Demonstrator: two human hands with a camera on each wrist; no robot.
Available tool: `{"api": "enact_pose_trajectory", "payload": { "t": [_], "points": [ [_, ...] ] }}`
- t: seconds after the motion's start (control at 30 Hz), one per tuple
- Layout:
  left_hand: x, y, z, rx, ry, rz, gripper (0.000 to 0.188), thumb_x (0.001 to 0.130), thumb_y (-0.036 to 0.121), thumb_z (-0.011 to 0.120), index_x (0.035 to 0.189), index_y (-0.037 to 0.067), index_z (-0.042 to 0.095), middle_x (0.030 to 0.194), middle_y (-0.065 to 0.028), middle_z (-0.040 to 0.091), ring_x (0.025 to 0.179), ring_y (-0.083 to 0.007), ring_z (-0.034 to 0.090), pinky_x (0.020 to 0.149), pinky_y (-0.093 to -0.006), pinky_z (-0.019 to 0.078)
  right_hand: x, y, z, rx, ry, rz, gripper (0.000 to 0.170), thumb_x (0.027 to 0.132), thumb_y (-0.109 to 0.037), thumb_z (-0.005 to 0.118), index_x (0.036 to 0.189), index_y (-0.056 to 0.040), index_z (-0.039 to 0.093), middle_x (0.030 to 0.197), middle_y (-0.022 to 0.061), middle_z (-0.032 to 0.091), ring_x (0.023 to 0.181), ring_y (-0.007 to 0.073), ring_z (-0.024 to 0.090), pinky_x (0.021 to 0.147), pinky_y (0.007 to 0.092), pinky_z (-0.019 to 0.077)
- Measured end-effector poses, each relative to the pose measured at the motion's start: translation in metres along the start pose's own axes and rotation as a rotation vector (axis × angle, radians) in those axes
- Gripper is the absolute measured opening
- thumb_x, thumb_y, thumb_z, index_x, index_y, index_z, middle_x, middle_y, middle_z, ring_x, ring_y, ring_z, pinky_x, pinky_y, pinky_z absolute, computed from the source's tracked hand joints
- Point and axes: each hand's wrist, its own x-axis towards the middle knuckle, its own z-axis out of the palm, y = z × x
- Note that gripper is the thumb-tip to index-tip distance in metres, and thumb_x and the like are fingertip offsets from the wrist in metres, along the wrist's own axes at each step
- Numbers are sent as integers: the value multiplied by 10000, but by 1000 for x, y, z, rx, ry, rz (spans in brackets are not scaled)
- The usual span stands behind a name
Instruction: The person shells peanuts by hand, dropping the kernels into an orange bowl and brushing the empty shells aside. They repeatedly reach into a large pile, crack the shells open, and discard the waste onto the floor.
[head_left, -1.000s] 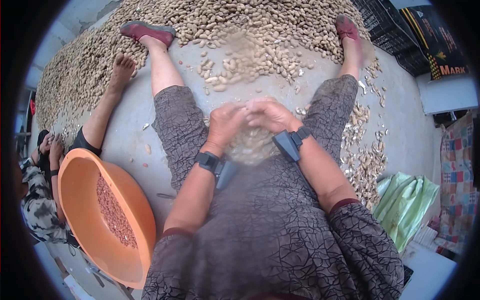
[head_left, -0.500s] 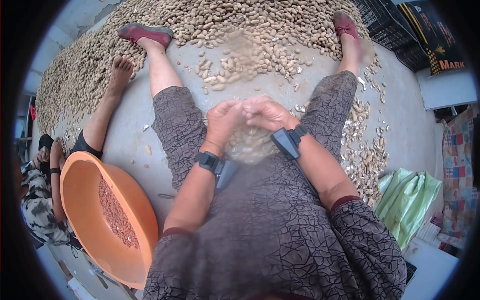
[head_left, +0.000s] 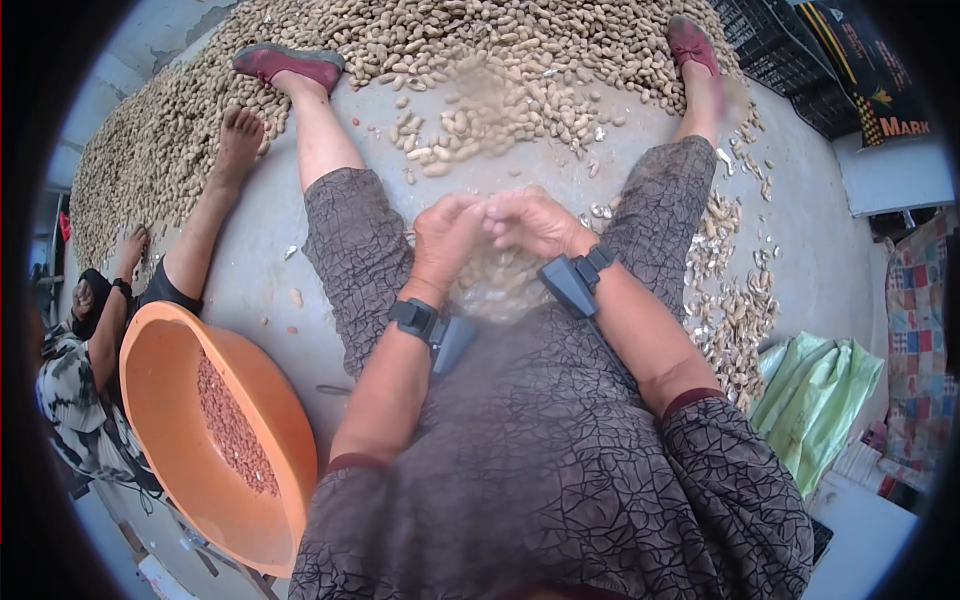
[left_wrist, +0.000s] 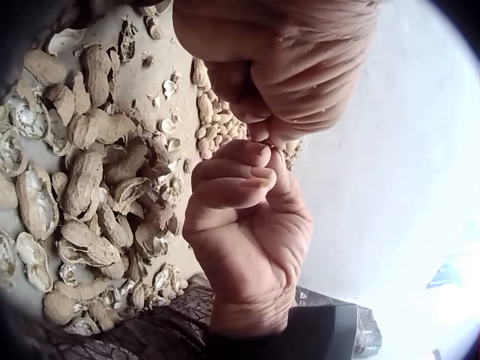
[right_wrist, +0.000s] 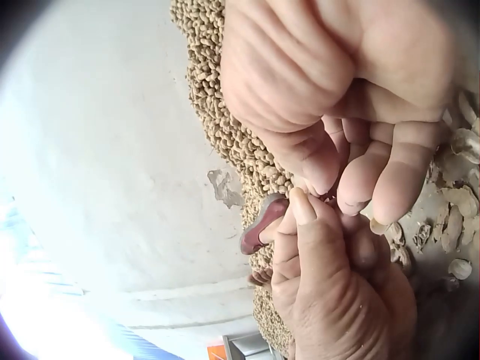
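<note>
My left hand and right hand meet fingertip to fingertip over the lap, thumbs and forefingers pinching together. Between the fingertips a tiny reddish bit of a peanut shows; the rest is hidden by the fingers. In the right wrist view the left thumb lies right against the right fingertips. Beneath the hands, between the thighs, lies a heap of peanut shells, many split and hollow. A large pile of unshelled peanuts spreads beyond the feet, with a looser patch nearer the hands.
An orange basin with reddish shelled kernels stands at the left. Another person sits beyond it. More shells lie along the right leg, near a green sack. Black crates stand at the back right.
My hands stay together in nearly the same place, with only slight finger movement. At the left, the other person's hands have parted, one reaching out to the peanut pile.
</note>
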Motion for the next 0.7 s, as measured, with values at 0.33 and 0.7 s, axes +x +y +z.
{"api": "enact_pose_trajectory", "payload": {
  "t": [0.33, 0.7],
  "points": [
    [0, 2, 5, -20, 67, 52, 133, 887, 115, 583, 944, 7, 637, 770, -6, 641, 665, -33, 544, 588, -177, 443, 1, 3, 1, -45, 5, -105, 108, 857, -72, 578, 856, 32, 607, 740, 62, 610, 632, 92, 576, 559, 233, 516],
    [-1, 8, 8, -327, 127, -130, 132, 904, 129, 564, 908, 10, 622, 744, -6, 630, 582, -26, 513, 525, -167, 406, 6, 12, 3, 97, -23, -77, 106, 869, -56, 538, 907, 34, 578, 795, 68, 597, 661, 114, 582, 611, 278, 539]
  ]
}}
